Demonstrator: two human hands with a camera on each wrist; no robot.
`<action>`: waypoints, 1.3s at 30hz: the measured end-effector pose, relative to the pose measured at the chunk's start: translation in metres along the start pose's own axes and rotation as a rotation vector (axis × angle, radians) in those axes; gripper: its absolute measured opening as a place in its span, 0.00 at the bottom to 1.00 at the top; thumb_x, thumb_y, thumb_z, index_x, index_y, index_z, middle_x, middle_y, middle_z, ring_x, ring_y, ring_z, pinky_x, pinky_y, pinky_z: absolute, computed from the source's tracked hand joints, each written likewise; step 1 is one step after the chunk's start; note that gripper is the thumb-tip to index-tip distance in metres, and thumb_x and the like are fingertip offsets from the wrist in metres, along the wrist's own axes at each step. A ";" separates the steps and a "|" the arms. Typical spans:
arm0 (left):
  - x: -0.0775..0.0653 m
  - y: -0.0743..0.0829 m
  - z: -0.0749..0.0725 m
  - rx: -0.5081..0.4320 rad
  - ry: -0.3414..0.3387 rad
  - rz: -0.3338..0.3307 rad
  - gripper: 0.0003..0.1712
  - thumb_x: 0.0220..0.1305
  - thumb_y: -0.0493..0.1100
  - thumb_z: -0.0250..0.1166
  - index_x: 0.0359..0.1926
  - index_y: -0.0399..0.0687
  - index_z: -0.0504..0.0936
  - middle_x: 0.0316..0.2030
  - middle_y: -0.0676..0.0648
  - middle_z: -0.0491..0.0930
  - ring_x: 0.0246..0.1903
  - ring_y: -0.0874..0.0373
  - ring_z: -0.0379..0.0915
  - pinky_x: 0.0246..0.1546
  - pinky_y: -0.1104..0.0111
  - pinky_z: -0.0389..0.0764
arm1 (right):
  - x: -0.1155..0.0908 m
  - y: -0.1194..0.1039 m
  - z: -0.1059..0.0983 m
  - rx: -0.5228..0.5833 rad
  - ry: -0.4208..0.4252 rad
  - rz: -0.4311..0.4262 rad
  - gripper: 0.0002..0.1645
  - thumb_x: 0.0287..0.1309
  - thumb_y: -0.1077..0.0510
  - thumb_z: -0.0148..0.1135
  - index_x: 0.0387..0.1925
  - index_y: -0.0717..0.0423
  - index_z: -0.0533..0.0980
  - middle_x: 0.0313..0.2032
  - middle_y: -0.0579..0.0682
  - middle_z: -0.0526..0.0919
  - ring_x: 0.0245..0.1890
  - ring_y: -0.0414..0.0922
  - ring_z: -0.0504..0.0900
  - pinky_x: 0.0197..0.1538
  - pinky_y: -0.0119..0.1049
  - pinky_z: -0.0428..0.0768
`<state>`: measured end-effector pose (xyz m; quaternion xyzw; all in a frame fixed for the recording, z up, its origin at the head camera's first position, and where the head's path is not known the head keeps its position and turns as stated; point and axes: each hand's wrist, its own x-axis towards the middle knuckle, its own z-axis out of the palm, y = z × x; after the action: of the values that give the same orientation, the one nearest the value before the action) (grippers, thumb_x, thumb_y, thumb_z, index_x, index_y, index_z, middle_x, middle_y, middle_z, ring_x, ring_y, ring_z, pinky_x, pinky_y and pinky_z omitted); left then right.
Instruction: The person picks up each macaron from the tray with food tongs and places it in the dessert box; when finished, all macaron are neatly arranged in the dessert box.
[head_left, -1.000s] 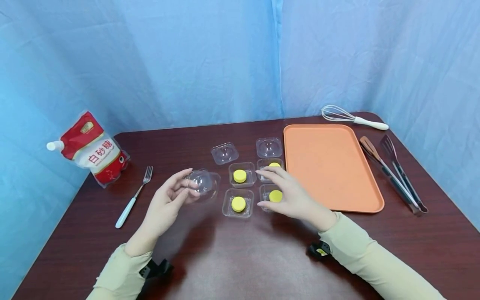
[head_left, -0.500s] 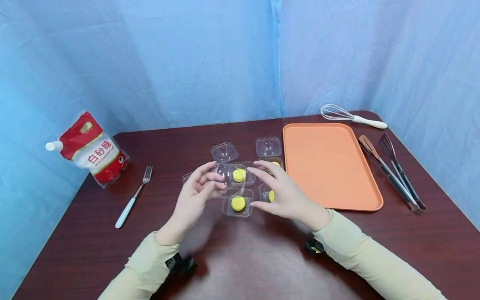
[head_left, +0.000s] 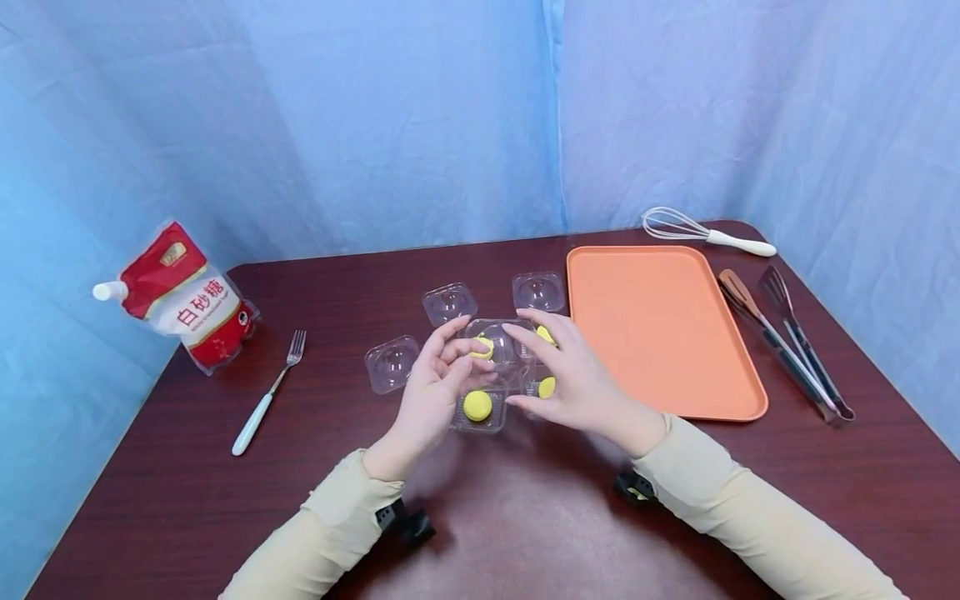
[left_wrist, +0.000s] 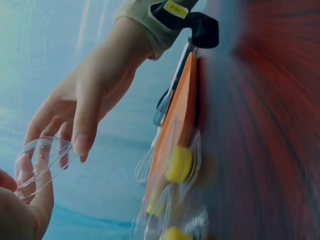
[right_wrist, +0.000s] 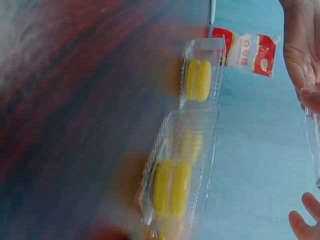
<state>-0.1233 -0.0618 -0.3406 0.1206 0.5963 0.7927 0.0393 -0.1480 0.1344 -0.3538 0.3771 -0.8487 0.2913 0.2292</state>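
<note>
My left hand (head_left: 431, 383) pinches a clear domed plastic lid (head_left: 504, 354) by its edge, raised over the group of clear plastic boxes. My right hand (head_left: 581, 379) is at the lid's other side, thumb and fingers spread; in the right wrist view its fingertips (right_wrist: 301, 220) stand apart from the lid. Below, a yellow macaron (head_left: 477, 406) sits in the near-left clear box (head_left: 491, 427). Other yellow macarons, one of them (head_left: 546, 387) partly behind my right hand, lie in neighbouring boxes. The right wrist view shows a macaron (right_wrist: 171, 187) side-on in its open box.
Three more clear lids lie on the table, one (head_left: 392, 365) left of the boxes. An orange tray (head_left: 660, 333) stands right, with tongs (head_left: 798, 358) beyond and a whisk (head_left: 708, 236) behind. A fork (head_left: 270, 396) and a sugar pouch (head_left: 191, 296) are at the left.
My left hand has lifted the lid from the left side and carried it right, over the boxes. The lid left behind now shows fully. My right hand has barely moved.
</note>
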 end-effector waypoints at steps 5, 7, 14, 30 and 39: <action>0.001 -0.005 0.007 -0.021 -0.005 -0.001 0.29 0.64 0.24 0.44 0.66 0.34 0.56 0.36 0.53 0.75 0.34 0.65 0.78 0.43 0.69 0.81 | 0.000 0.001 -0.002 -0.015 0.004 0.001 0.50 0.30 0.54 0.82 0.60 0.58 0.69 0.59 0.60 0.69 0.58 0.57 0.67 0.58 0.51 0.71; 0.001 -0.006 0.009 -0.019 -0.007 -0.001 0.29 0.64 0.24 0.44 0.66 0.34 0.57 0.36 0.53 0.74 0.34 0.65 0.78 0.42 0.70 0.81 | -0.001 0.002 -0.003 -0.024 0.006 0.000 0.50 0.30 0.54 0.81 0.60 0.59 0.70 0.58 0.60 0.70 0.57 0.57 0.68 0.57 0.51 0.71; 0.003 -0.009 0.008 0.026 -0.032 -0.015 0.28 0.65 0.24 0.45 0.66 0.32 0.56 0.38 0.51 0.74 0.35 0.65 0.78 0.44 0.68 0.81 | -0.002 0.005 -0.004 -0.035 0.009 -0.017 0.49 0.29 0.53 0.82 0.58 0.59 0.71 0.55 0.60 0.73 0.55 0.56 0.70 0.57 0.50 0.71; 0.006 -0.016 -0.002 0.868 -0.247 0.204 0.37 0.54 0.38 0.70 0.64 0.41 0.66 0.64 0.40 0.59 0.59 0.47 0.65 0.52 0.58 0.76 | -0.014 0.014 -0.009 -0.043 -0.117 0.034 0.49 0.28 0.50 0.82 0.57 0.60 0.72 0.51 0.58 0.75 0.50 0.53 0.72 0.52 0.49 0.73; 0.011 -0.021 -0.002 1.142 -0.338 0.361 0.41 0.50 0.44 0.74 0.65 0.41 0.67 0.63 0.39 0.62 0.63 0.45 0.56 0.61 0.55 0.68 | -0.020 0.021 -0.013 -0.044 -0.135 0.039 0.48 0.29 0.51 0.81 0.57 0.61 0.73 0.51 0.59 0.76 0.50 0.55 0.74 0.53 0.50 0.74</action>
<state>-0.1366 -0.0557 -0.3596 0.3453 0.8819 0.3127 -0.0722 -0.1502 0.1645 -0.3636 0.3742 -0.8757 0.2509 0.1738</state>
